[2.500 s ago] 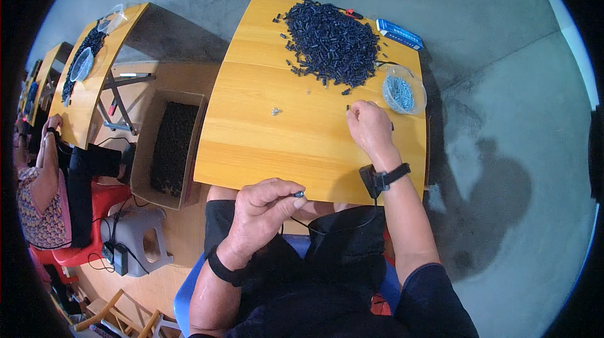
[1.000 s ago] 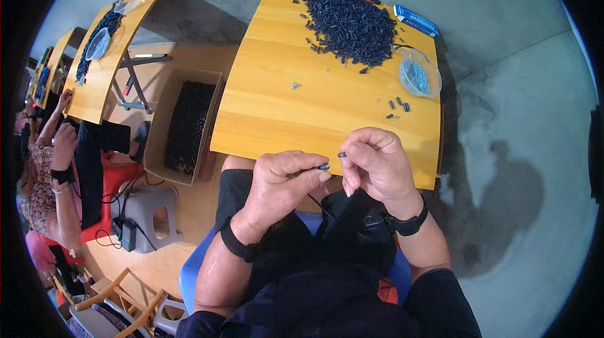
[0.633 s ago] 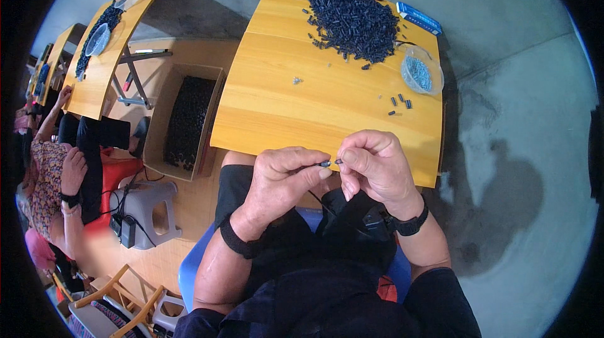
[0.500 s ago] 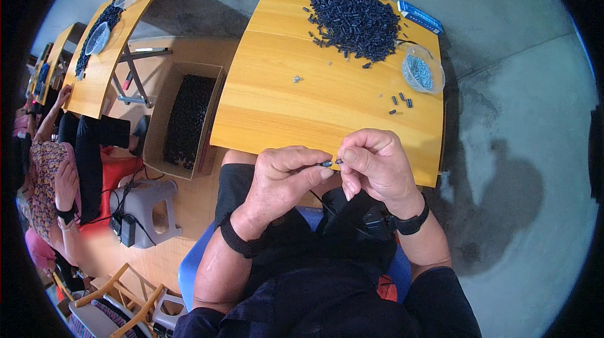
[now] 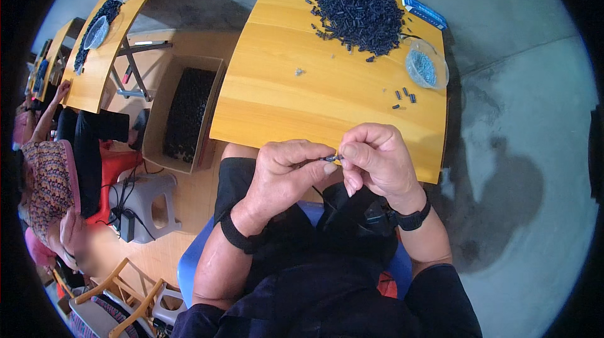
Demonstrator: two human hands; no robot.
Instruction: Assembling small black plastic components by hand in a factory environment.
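Over the near edge of the table, my left hand (image 5: 286,171) is closed, pinching a small dark cylindrical piece (image 5: 329,158) between thumb and forefinger. Its metallic-looking end points toward my right hand (image 5: 379,160), whose thumb and forefinger pinch at that end. Whatever sits between the right fingertips is too small and covered to name. A thin dark cord (image 5: 319,194) hangs below the hands; where it leads is hidden. Farther off on the table lies a heap of small black tubes (image 5: 356,16), with several loose black tubes (image 5: 406,95) nearer the right edge.
A clear bowl (image 5: 443,73) of small light-blue parts and a blue box (image 5: 425,12) stand at the table's right side. Tiny pale bits (image 5: 299,72) lie left of centre. On the floor is a cardboard box (image 5: 214,102) of black pieces. A person (image 5: 47,177) sits at left.
The dark piece and my right fingertips have come together, narrowing the gap between them. My view has shifted slightly. At left, the other person's nearer arm has lowered.
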